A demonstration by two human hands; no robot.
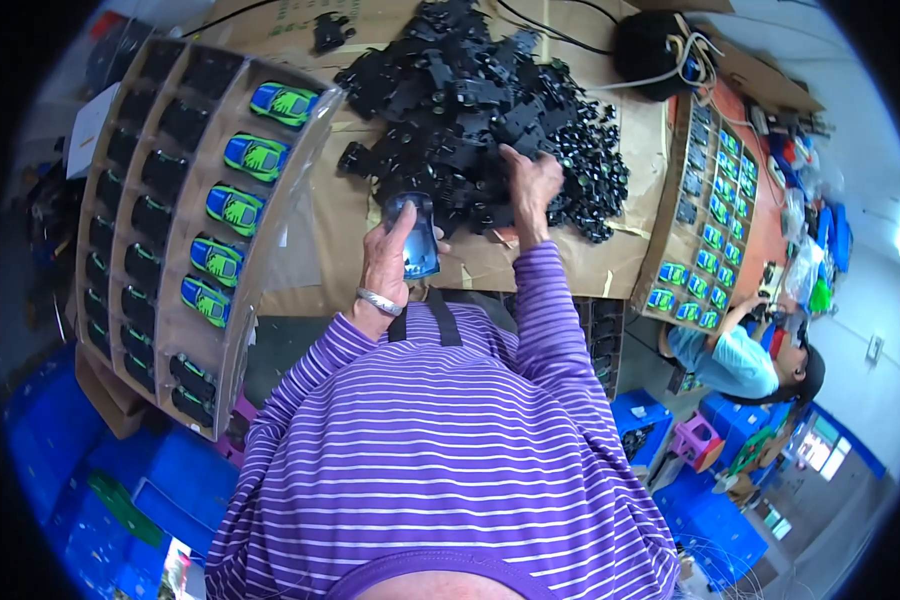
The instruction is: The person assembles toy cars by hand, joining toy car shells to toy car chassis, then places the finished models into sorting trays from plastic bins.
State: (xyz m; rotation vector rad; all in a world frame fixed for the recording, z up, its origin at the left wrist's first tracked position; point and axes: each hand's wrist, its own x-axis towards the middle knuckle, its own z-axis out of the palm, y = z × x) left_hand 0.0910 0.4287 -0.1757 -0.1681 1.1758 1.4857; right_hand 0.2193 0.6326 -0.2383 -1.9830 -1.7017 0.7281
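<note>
My left hand [385, 262] is closed around a blue toy car shell [419, 238], holding it at the table's near edge with the thumb over its top end. The shell looks hollow side up, though its inside is hard to make out. My right hand [535, 187] reaches over the near right part of a heap of black plastic car bases [450, 110]. Its thumb stands apart from the bent fingers, whose tips partly hide against the dark parts. Close by on the right, small black wheel parts [595, 175] are heaped.
At left, a divided tray [315, 140] holds black bases and a column of blue-green toy cars [235, 208]. Another tray [646, 284] of such cars stands right. Beyond it a person [735, 360] in light blue works. A black bundle with cables [660, 50] lies far right on the cardboard-covered table [610, 262].
</note>
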